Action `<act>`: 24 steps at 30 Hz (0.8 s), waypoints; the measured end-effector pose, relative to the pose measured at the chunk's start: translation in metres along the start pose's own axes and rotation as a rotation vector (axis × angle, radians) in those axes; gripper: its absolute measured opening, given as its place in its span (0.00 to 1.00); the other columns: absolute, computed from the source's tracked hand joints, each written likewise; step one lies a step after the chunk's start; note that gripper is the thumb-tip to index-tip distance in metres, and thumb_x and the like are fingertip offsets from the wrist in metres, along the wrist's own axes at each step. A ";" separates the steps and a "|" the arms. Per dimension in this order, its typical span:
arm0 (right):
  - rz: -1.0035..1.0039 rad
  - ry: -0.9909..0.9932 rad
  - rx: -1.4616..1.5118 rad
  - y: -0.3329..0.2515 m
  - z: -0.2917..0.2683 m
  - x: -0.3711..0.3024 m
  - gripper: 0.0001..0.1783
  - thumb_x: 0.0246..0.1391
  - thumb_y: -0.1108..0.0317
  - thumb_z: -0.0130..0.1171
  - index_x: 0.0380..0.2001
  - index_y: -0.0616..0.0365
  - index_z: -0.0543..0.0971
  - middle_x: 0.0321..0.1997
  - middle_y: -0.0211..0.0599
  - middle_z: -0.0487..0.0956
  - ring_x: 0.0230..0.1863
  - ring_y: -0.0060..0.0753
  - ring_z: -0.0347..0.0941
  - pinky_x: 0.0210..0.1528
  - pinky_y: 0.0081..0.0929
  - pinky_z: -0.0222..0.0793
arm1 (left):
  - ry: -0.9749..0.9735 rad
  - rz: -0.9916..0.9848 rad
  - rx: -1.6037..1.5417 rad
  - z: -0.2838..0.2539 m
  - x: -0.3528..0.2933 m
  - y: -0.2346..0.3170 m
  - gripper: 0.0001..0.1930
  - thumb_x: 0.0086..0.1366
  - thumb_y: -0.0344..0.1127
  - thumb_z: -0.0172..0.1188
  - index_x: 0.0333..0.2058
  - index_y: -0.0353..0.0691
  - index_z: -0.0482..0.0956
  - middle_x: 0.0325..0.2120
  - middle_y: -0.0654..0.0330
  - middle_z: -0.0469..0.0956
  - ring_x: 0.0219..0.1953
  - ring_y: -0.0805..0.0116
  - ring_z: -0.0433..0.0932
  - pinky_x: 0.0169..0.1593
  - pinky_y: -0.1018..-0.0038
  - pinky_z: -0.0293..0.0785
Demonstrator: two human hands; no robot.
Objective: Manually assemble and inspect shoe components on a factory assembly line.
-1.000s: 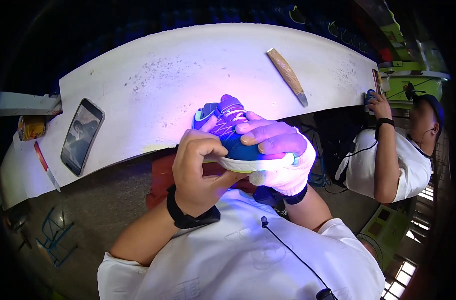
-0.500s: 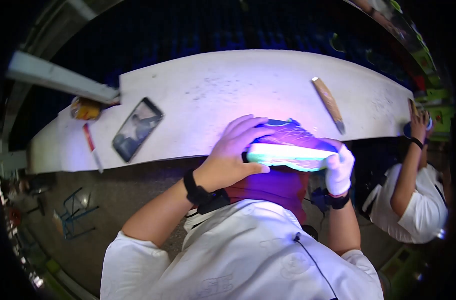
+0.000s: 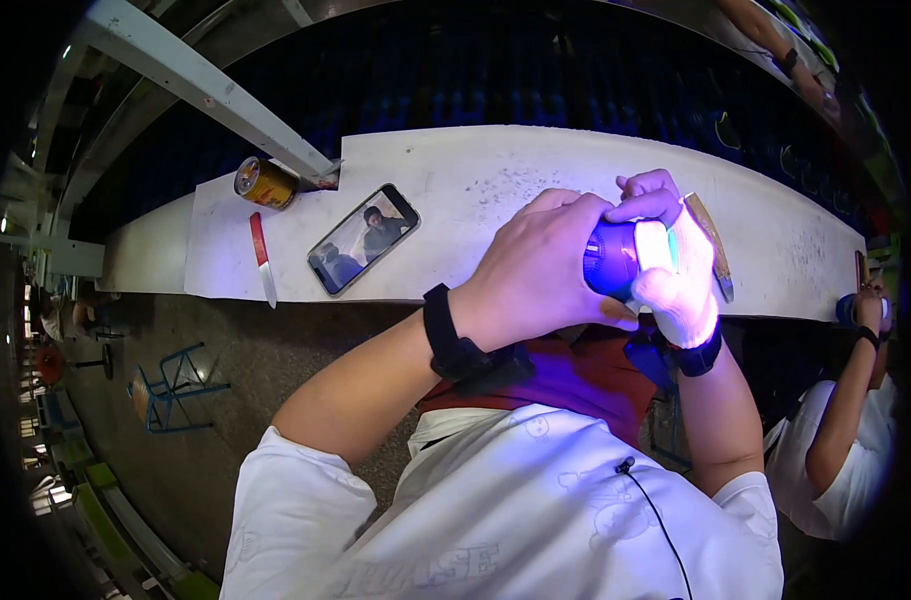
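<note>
Shoe [image 3: 610, 258] right of centre in frame, held up at the near edge of the white table [image 3: 431, 255]; toe/heel direction can't be told, hands cover too much.

Left hand [image 3: 536, 262]: curved round the dark blue upper, thumb below. Right hand [image 3: 679, 268]: closed in on the pale sole [image 3: 653, 247], glove thumb low, bent bare fingers at the top. Gripping from both sides probably steadies it and lets it be turned. Glove [image 3: 692, 262] leaves some fingers bare, likely for feel. Purple light falls on both.

Tan-handled knife [image 3: 714, 243] lies partly hidden behind right hand, likely parked within reach. Red-handled knife [image 3: 262, 258], upper left, sits apart with the can [image 3: 266, 183]. Phone [image 3: 364, 240], upper left of centre, lies face up, angled, presumably for viewing.
</note>
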State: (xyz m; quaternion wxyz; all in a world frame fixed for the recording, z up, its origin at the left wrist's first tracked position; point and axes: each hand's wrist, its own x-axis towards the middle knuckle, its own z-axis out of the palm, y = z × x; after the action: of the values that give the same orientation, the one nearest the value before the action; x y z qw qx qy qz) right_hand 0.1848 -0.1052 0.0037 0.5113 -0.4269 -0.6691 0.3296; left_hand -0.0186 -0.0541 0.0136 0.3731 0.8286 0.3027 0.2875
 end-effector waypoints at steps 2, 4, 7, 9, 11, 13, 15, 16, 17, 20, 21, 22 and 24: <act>0.090 0.081 0.105 -0.005 0.014 0.004 0.22 0.48 0.62 0.68 0.45 0.63 0.81 0.51 0.39 0.73 0.53 0.33 0.72 0.61 0.30 0.66 | -0.215 -0.202 0.064 -0.015 0.007 0.008 0.43 0.41 0.52 0.87 0.54 0.36 0.79 0.39 0.51 0.86 0.43 0.52 0.86 0.54 0.61 0.79; 0.165 0.191 0.379 0.005 0.017 0.004 0.12 0.57 0.67 0.60 0.40 0.64 0.79 0.47 0.37 0.75 0.49 0.31 0.71 0.58 0.30 0.67 | -0.184 -0.201 0.036 -0.016 0.003 0.004 0.42 0.42 0.52 0.87 0.53 0.36 0.80 0.38 0.51 0.87 0.42 0.52 0.87 0.53 0.62 0.80; 0.069 0.268 1.088 0.037 0.012 0.011 0.10 0.63 0.64 0.57 0.38 0.61 0.77 0.42 0.38 0.74 0.43 0.32 0.72 0.50 0.29 0.69 | -0.096 -0.244 -0.108 -0.012 0.000 -0.010 0.36 0.46 0.55 0.85 0.46 0.34 0.82 0.37 0.48 0.87 0.40 0.49 0.88 0.48 0.62 0.83; 0.332 0.425 1.055 0.026 0.021 0.027 0.14 0.64 0.59 0.58 0.36 0.60 0.76 0.40 0.37 0.72 0.40 0.32 0.68 0.48 0.30 0.67 | -0.003 -0.230 -0.244 -0.007 -0.004 -0.021 0.32 0.48 0.47 0.85 0.45 0.34 0.82 0.37 0.51 0.88 0.39 0.57 0.89 0.47 0.66 0.83; 0.297 0.196 0.818 0.030 0.019 0.036 0.13 0.65 0.60 0.58 0.39 0.62 0.78 0.41 0.36 0.75 0.42 0.28 0.72 0.46 0.28 0.69 | -0.032 -0.313 -0.198 -0.012 -0.002 -0.018 0.29 0.50 0.43 0.85 0.45 0.33 0.82 0.37 0.53 0.88 0.39 0.63 0.88 0.47 0.68 0.83; 0.441 0.069 0.632 0.003 0.015 0.044 0.13 0.67 0.60 0.59 0.42 0.61 0.78 0.40 0.30 0.76 0.40 0.20 0.71 0.45 0.21 0.70 | -0.046 -0.398 -0.204 -0.012 0.004 -0.011 0.30 0.50 0.44 0.85 0.45 0.32 0.82 0.37 0.53 0.88 0.39 0.63 0.88 0.47 0.69 0.83; 0.207 -0.006 0.422 0.027 0.018 0.048 0.12 0.68 0.60 0.58 0.42 0.60 0.78 0.39 0.28 0.76 0.41 0.18 0.71 0.47 0.21 0.70 | -0.052 -0.343 -0.151 -0.006 0.013 -0.012 0.30 0.51 0.44 0.85 0.44 0.30 0.82 0.37 0.53 0.89 0.38 0.64 0.88 0.46 0.69 0.83; 0.211 0.008 0.418 0.029 0.015 0.046 0.12 0.68 0.60 0.58 0.42 0.60 0.78 0.39 0.28 0.76 0.41 0.18 0.71 0.47 0.21 0.70 | -0.066 -0.338 -0.155 -0.004 0.018 -0.012 0.30 0.51 0.44 0.85 0.44 0.30 0.82 0.37 0.53 0.89 0.38 0.64 0.88 0.46 0.69 0.83; 0.282 0.013 0.421 0.020 0.012 0.048 0.13 0.69 0.60 0.58 0.42 0.60 0.78 0.39 0.28 0.76 0.42 0.19 0.70 0.48 0.22 0.70 | -0.066 -0.310 -0.164 -0.002 0.023 -0.012 0.31 0.51 0.46 0.84 0.44 0.30 0.82 0.36 0.52 0.89 0.38 0.62 0.89 0.45 0.68 0.84; 0.372 0.022 0.403 0.013 -0.004 0.046 0.13 0.70 0.59 0.57 0.42 0.59 0.79 0.41 0.27 0.75 0.44 0.20 0.71 0.51 0.23 0.69 | -0.084 -0.249 -0.096 0.005 0.039 -0.005 0.34 0.51 0.51 0.83 0.43 0.28 0.81 0.34 0.49 0.88 0.37 0.57 0.89 0.44 0.66 0.84; 0.390 0.019 0.382 0.013 -0.011 0.044 0.13 0.70 0.58 0.57 0.42 0.58 0.79 0.42 0.27 0.75 0.46 0.21 0.71 0.53 0.24 0.69 | -0.095 -0.218 -0.019 0.007 0.045 -0.001 0.36 0.51 0.54 0.83 0.43 0.26 0.81 0.33 0.46 0.88 0.37 0.53 0.90 0.43 0.65 0.84; 0.290 0.027 0.403 0.022 -0.014 0.037 0.13 0.70 0.58 0.58 0.42 0.58 0.79 0.43 0.28 0.75 0.47 0.21 0.71 0.55 0.25 0.68 | -0.115 -0.189 0.084 0.009 0.048 0.008 0.37 0.51 0.57 0.81 0.42 0.25 0.80 0.32 0.44 0.87 0.36 0.50 0.89 0.42 0.64 0.84; 0.099 0.003 0.325 0.028 -0.023 0.025 0.16 0.71 0.55 0.55 0.43 0.58 0.79 0.46 0.32 0.74 0.50 0.24 0.70 0.59 0.27 0.66 | -0.167 -0.119 0.269 0.011 0.053 0.023 0.41 0.53 0.63 0.78 0.41 0.22 0.78 0.27 0.41 0.85 0.32 0.46 0.88 0.38 0.61 0.84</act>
State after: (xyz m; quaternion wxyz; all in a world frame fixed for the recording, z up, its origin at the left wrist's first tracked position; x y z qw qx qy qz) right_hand 0.2111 -0.0702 -0.0046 0.5575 -0.3715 -0.5845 0.4577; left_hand 0.0305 -0.0336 0.0387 0.2991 0.8727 0.3549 0.1517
